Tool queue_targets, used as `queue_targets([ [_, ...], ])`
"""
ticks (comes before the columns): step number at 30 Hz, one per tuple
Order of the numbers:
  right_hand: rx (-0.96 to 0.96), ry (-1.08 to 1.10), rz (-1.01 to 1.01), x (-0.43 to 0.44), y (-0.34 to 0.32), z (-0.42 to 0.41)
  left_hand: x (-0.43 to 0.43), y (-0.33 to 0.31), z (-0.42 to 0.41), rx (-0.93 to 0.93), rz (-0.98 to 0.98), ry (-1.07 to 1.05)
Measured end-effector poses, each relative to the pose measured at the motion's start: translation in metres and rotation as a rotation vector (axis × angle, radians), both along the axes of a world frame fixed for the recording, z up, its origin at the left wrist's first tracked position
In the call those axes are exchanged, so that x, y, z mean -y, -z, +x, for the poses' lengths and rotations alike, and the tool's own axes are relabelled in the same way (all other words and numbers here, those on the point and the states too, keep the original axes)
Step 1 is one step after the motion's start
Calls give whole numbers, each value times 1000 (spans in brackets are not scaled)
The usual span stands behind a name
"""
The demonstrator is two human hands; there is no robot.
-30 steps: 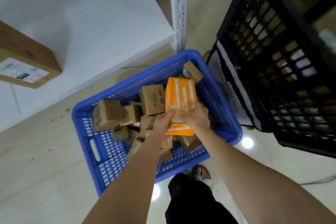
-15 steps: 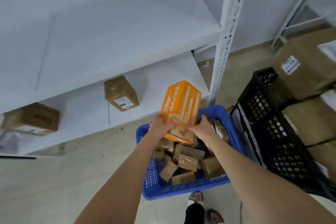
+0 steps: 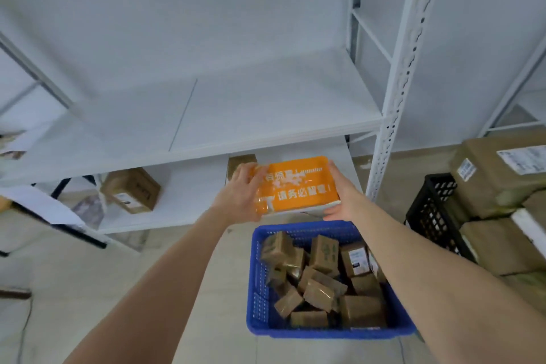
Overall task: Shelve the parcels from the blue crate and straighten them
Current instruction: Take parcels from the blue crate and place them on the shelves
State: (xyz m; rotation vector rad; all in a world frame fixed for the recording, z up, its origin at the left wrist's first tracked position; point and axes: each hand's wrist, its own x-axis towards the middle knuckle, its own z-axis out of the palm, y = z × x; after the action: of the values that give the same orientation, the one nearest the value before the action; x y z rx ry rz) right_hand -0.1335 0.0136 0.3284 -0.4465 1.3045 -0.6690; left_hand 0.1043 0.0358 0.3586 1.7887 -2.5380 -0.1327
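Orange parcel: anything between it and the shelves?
Upper shelf board shows nothing in the way. On the lower shelf, a brown box sits just behind the orange parcel, by the left hand.

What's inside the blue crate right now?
A loose pile of small brown cardboard parcels, some tilted, fills the blue crate. Whatever lies beneath them, and the crate floor, is covered.

Orange parcel (image 3: 298, 186): two lines of white Chinese print; the lower line begins "请务必" and ends in an exclamation mark, the rest blurred. White labels (image 3: 521, 160) on brown boxes (image 3: 490, 189): illegible.
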Motion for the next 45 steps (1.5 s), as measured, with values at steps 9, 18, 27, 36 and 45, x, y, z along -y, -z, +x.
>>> queue_targets([
  [9,115,104,51,-16,-24,33,-16,-51,51,285,-245,249],
  [18,268,239,-54,-38,-48,95,-23,-80,92,-639,68,-652],
  [27,194,19,-173,-49,-44,122,-30,-82,121,-1315,333,-936],
  [36,265,-33,-168,-55,-60,145,-10,-126,131,-1235,-5,-751],
  [45,348,53,-197,-68,-79,177,-1,-161,135,-1141,-81,-663],
])
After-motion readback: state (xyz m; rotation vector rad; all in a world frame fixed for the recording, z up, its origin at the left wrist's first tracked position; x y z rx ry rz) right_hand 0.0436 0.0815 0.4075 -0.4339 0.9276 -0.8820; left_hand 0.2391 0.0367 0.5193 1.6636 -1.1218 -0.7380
